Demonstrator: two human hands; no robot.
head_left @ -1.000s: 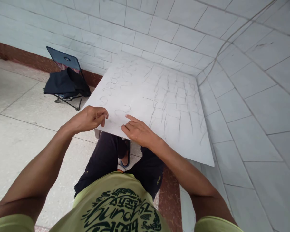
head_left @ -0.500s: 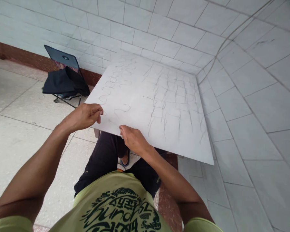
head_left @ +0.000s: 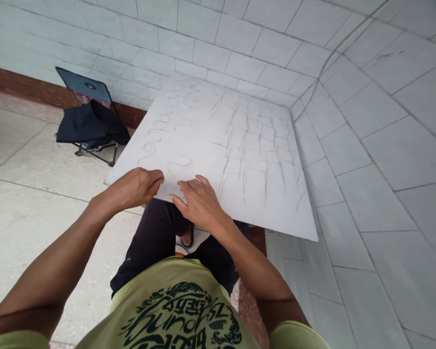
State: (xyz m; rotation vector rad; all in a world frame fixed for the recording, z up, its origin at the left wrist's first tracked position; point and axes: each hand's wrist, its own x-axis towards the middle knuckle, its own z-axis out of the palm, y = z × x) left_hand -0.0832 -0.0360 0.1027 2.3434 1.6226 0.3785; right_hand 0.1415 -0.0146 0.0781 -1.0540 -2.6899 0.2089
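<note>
A white board (head_left: 199, 140) lies in front of me, marked with wavy lines on its left part and a cracked grid of pencil-like lines on its right. My left hand (head_left: 140, 186) is closed over the near edge toward the left corner; whatever its fingers pinch, if anything, is hidden. Close beside it, my right hand (head_left: 199, 201) is above the near edge with its fingers spread, and nothing shows in them. A small gap separates the two hands.
Left of the board stands a folding chair (head_left: 85, 87) with dark cloth (head_left: 90, 123) draped over it. A tiled wall (head_left: 378, 160) rises close along the right and back. A cable (head_left: 319, 77) runs down the corner. My legs (head_left: 148, 242) are under the near edge.
My right hand has opened from a closed grip at the board's edge, fingers now spread over the surface. My left hand has moved slightly nearer and rightward, still closed.
</note>
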